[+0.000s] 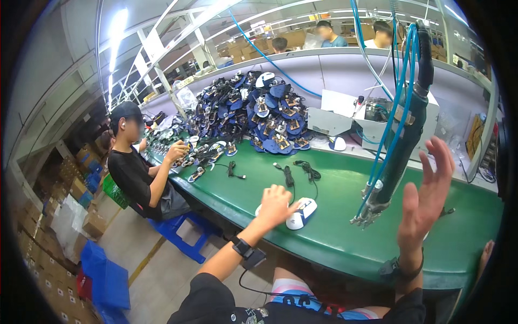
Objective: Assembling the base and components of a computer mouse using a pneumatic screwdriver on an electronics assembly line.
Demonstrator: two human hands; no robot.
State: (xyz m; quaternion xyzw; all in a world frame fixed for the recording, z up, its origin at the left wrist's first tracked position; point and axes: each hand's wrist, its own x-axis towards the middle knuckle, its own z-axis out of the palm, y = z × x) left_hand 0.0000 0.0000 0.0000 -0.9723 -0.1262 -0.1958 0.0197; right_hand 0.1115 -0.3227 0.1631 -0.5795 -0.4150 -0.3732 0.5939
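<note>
My left hand lies over a white computer mouse on the green bench, its fingers bent over it and covering most of it. A white and dark blue computer mouse sits close by that hand's thumb. Their black cables lie bundled behind them. On the right, my right hand is raised above the bench with its fingers apart, holding nothing. Left of it hangs a dark powered tool with blue air hoses and a metal tip low over the bench.
A large heap of partly assembled mice stands at the back of the green bench. A co-worker sits on the left, handling parts. A white metal box stands behind the tool. Blue crates are on the floor.
</note>
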